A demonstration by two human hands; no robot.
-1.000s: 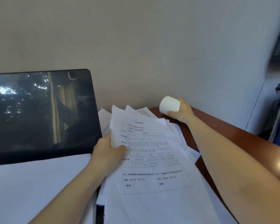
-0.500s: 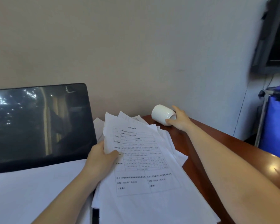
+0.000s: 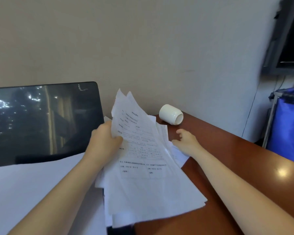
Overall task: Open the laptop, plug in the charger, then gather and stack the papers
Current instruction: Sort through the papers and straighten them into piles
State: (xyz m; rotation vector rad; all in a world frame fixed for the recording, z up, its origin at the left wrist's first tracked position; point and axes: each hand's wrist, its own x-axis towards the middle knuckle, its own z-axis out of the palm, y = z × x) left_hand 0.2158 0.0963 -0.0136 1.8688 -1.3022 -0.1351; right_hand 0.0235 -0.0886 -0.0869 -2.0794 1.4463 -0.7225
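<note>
So this looked like the paper-gathering bit of the job. The laptop [image 3: 41, 122] stood open with a dark screen at the back left, up against the wall. No charger or cable showed anywhere near it, so there was no telling whether that step was done. The left hand [image 3: 107, 141] had fingers and thumb clamped on the left edge of the papers [image 3: 143, 167], a messy fanned sheaf raised at its far end, the near end drooping over the brown desk [image 3: 236, 167]. The right hand [image 3: 185, 141] hovered just beside the sheaf's right edge, fingers apart and loosely curled, holding nothing. Whether its thumb touched paper was hard to call. A white cup [image 3: 171, 117] lay on its side near the wall, apart from that hand. Next move probably needed the right hand to catch the stray sheets poking out on the right and knock the lot square, minding that cup, since it could roll.
</note>
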